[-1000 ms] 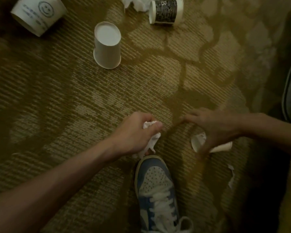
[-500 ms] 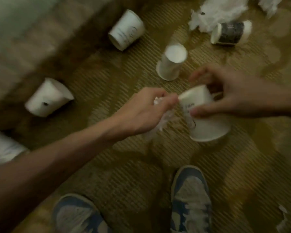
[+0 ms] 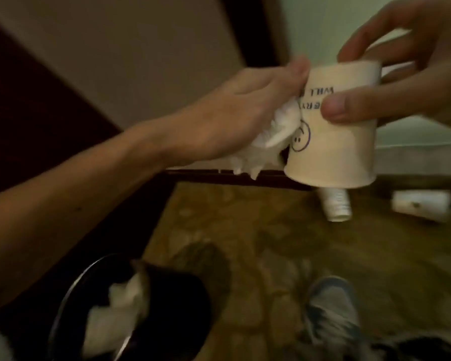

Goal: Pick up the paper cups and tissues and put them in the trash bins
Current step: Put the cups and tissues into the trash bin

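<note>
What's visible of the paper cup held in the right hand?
The paper cup looks like cream paper and is held upside down, slightly tilted, in mid-air with its rim lowest. Its wall carries inverted dark print, including "WILL", and a smiley face. The right hand pinches it, thumb on the wall and fingers behind. The left hand, gripping a crumpled tissue, touches it near the base.

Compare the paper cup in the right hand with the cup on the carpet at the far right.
The held cup is mouth down in the air, gripped by the right hand; the floor cup lies on its side. The held cup shows a smiley face; the floor cup only a dark spot. Both are pale paper.
</note>
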